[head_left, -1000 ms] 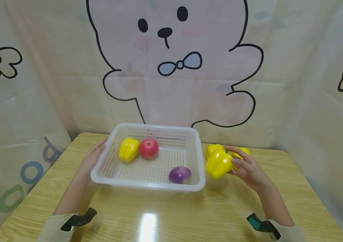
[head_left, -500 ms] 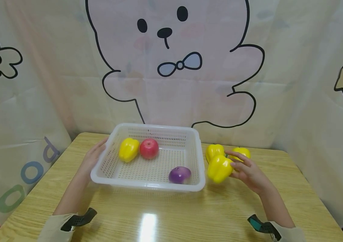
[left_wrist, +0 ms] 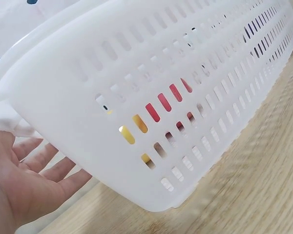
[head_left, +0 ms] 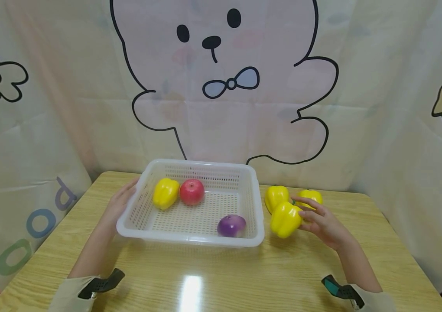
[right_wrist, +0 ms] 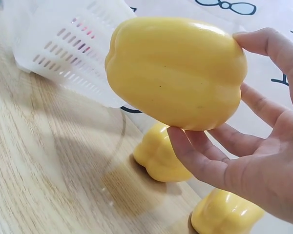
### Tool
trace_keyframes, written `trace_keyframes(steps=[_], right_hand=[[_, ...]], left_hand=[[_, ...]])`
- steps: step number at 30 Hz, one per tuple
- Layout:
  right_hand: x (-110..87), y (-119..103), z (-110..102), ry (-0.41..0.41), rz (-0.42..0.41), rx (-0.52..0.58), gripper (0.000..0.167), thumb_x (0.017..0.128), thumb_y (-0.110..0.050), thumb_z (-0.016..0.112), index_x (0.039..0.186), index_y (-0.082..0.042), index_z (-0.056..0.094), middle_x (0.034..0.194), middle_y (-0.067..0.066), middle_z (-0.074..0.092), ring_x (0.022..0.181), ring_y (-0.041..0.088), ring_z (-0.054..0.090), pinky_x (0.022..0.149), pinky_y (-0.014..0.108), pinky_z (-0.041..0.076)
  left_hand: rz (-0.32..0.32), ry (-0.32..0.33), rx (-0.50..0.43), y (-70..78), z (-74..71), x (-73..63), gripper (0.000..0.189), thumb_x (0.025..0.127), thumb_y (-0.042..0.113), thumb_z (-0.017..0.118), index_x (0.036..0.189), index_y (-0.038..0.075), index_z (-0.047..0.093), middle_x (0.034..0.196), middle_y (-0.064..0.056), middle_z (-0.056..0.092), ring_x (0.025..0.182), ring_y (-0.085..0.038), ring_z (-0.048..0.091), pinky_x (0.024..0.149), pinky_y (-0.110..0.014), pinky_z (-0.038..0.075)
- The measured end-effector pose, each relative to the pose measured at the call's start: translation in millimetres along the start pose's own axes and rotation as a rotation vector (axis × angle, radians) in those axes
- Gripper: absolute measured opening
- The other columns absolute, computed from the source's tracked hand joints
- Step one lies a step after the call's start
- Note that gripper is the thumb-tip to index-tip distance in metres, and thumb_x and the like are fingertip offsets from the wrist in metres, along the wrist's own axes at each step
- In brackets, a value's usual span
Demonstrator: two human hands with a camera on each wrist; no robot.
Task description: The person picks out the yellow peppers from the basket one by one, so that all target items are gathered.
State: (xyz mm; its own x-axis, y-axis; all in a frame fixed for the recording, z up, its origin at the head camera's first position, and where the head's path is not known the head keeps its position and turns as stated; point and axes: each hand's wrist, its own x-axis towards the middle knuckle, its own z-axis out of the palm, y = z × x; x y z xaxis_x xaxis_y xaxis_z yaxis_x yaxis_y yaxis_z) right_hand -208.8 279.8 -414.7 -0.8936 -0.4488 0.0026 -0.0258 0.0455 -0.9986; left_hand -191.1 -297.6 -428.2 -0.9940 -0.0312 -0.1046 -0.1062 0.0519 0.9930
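My right hand (head_left: 324, 223) holds a yellow bell pepper (head_left: 285, 219) by its stem end, to the right of the white basket. In the right wrist view, the thumb and fingers pinch this glossy bell pepper (right_wrist: 178, 73) from two sides, above the table. My left hand (head_left: 121, 204) rests with extended fingers against the outside of the left wall of the white plastic basket (head_left: 190, 239). The left wrist view has these fingers (left_wrist: 53, 170) at the basket's end wall, below its rim. Inside the basket lie another yellow bell pepper (head_left: 166, 193), a red apple (head_left: 192, 192) and a purple onion (head_left: 232, 225).
Two more yellow bell peppers stand behind the held one, a left one (head_left: 276, 198) close to the basket and a right one (head_left: 311, 197) partly covered by my fingers. The wooden table (head_left: 229, 277) ends at a cartoon-printed cloth (head_left: 283, 138) behind it.
My right hand has brought the bell pepper slightly towards me and to the right, and more of the two peppers behind shows. The left hand and the basket have not moved.
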Motion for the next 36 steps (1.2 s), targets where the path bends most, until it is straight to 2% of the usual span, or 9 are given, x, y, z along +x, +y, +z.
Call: trace_keyframes(steps=[3,5,10,14,17,20,22,27,36], right_hand=[[-0.1,2.7,-2.1,-0.006,0.001,-0.009,0.044,0.109,-0.010,0.051,0.153,-0.012,0.052,0.152,-0.004,0.035,0.121,0.007,0.062,0.096,0.033,0.059],[0.0,4.4,-3.2,-0.013,0.003,-0.015,0.042,0.110,-0.011,0.051,0.151,-0.016,0.054,0.153,-0.004,0.035,0.122,0.007,0.062,0.096,0.033,0.058],[1.0,8.3,-5.0,-0.018,0.016,-0.020,0.036,0.110,-0.011,0.050,0.140,-0.029,0.060,0.159,0.013,0.027,0.120,0.008,0.062,0.096,0.034,0.059],[1.4,10.1,-5.5,-0.030,0.030,-0.031,0.037,0.110,-0.011,0.050,0.146,-0.018,0.055,0.162,0.027,0.016,0.120,0.008,0.061,0.095,0.035,0.059],[1.1,11.6,-6.0,-0.036,0.051,-0.046,0.040,0.110,-0.012,0.051,0.150,-0.010,0.050,0.163,0.029,0.016,0.120,0.007,0.061,0.096,0.035,0.058],[0.7,13.7,-7.1,-0.045,0.075,-0.055,0.039,0.110,-0.013,0.052,0.148,-0.014,0.051,0.159,0.025,0.026,0.118,0.009,0.062,0.096,0.035,0.058],[0.7,15.5,-8.3,-0.052,0.090,-0.055,0.037,0.110,-0.013,0.053,0.146,-0.017,0.054,0.154,0.017,0.034,0.118,0.010,0.063,0.096,0.035,0.058],[0.5,18.9,-10.3,-0.081,0.110,-0.053,0.036,0.109,-0.012,0.054,0.143,-0.022,0.057,0.144,-0.004,0.046,0.118,0.010,0.063,0.097,0.035,0.058],[2.3,23.3,-10.8,-0.068,0.152,-0.099,0.051,0.108,-0.016,0.057,0.155,-0.002,0.044,0.143,-0.011,0.049,0.120,0.008,0.061,0.097,0.034,0.057]], left_hand=[[0.009,-0.008,-0.013,-0.6,-0.7,0.0,0.064,0.115,0.048,0.036,0.171,0.024,0.019,0.144,0.006,0.054,0.107,0.000,0.067,0.090,-0.024,0.058],[0.011,-0.010,-0.018,-0.7,-0.6,0.0,0.064,0.115,0.048,0.036,0.171,0.024,0.019,0.141,0.009,0.055,0.108,0.000,0.066,0.091,-0.023,0.058],[0.003,-0.005,-0.019,-0.2,0.1,-0.3,0.064,0.114,0.049,0.036,0.171,0.025,0.019,0.141,0.010,0.055,0.108,0.000,0.066,0.091,-0.023,0.057],[0.000,-0.007,-0.028,-0.2,-0.3,-0.2,0.063,0.114,0.048,0.037,0.171,0.025,0.019,0.136,0.013,0.056,0.108,0.000,0.066,0.091,-0.023,0.057],[-0.001,-0.007,-0.021,-0.6,-0.7,0.1,0.063,0.114,0.048,0.037,0.171,0.025,0.019,0.139,0.009,0.056,0.107,0.000,0.066,0.090,-0.024,0.058],[-0.003,-0.006,-0.016,-1.2,-0.7,0.9,0.063,0.114,0.049,0.037,0.171,0.026,0.020,0.151,-0.003,0.051,0.107,0.000,0.066,0.090,-0.024,0.058],[-0.003,-0.007,-0.017,-1.2,-0.4,1.1,0.063,0.114,0.049,0.037,0.171,0.027,0.020,0.157,-0.007,0.046,0.108,0.000,0.066,0.091,-0.024,0.058],[0.000,-0.003,-0.029,-0.8,0.1,0.7,0.063,0.114,0.049,0.038,0.170,0.026,0.021,0.154,-0.002,0.049,0.109,0.001,0.066,0.091,-0.023,0.057],[0.001,0.005,-0.014,-0.8,0.3,0.1,0.064,0.114,0.049,0.039,0.171,0.026,0.020,0.147,0.005,0.052,0.108,0.002,0.065,0.091,-0.021,0.056]])
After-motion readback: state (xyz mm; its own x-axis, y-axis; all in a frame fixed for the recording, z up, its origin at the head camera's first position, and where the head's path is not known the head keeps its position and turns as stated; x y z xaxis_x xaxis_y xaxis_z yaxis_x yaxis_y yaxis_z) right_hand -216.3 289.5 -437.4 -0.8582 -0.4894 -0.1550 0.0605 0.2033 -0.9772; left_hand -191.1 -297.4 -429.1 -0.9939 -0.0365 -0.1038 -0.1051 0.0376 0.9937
